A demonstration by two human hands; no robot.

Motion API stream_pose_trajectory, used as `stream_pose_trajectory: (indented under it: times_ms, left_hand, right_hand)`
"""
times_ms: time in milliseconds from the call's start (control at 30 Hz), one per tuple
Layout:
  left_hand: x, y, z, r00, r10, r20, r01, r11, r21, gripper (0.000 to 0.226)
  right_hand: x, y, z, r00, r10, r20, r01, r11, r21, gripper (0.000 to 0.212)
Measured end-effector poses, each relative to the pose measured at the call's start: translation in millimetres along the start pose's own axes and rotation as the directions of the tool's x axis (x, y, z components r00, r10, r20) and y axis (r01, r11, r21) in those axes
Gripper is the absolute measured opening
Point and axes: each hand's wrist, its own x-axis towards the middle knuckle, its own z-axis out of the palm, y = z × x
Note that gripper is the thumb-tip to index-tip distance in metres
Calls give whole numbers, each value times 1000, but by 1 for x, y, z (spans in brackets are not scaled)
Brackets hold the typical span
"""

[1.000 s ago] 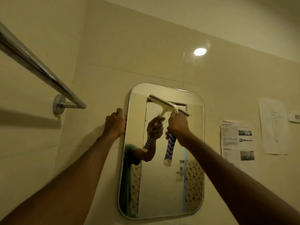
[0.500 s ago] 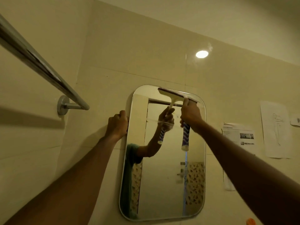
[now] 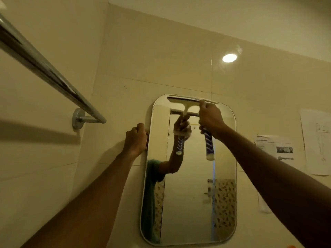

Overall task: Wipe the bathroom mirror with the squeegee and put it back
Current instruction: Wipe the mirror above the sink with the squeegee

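both arms are reaching up and forward toward the tiled wall, bare along all of their visible length. the right hand is wrapping its fingers round the upper part of the squeegee handle, back of the hand toward the camera, with one digit stretching up to the blade. the blue-and-white striped end of the handle is hanging out below the fist. the pale blade is lying nearly level along the top edge of the mirror, against the glass, its left end near the top left corner and its right end showing just past the hand.

the left arm is stretching up from the lower left, and the left hand is curling round the mirror's left edge in its upper half, fingertips hidden at the rim. the glass is reflecting an arm, a fist and the striped handle.

a chrome towel bar is running in from the upper left to its wall mount, apart from the mirror. printed sheets are hanging on the tiles to the right, and a round bright spot is shining on the wall above.
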Motion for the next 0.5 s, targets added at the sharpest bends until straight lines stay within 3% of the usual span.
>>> stream_pose_trajectory:
  times_ms: [200,300,500]
  left_hand:
    - [5,-6,-2,997,-44,57,50,993,-105,55]
    - [8,-9,-3,996,-54,69,64,986,-157,59]
    - [6,-14,2,1000,4,17,-2,993,-115,61]
  right_hand:
    - [-22,21,51,989,-133,68,140,985,-100,34]
    - [-59,52,54,986,-125,110,130,991,-30,32]
    - [-119,100,30,975,-30,222,63,988,-140,32]
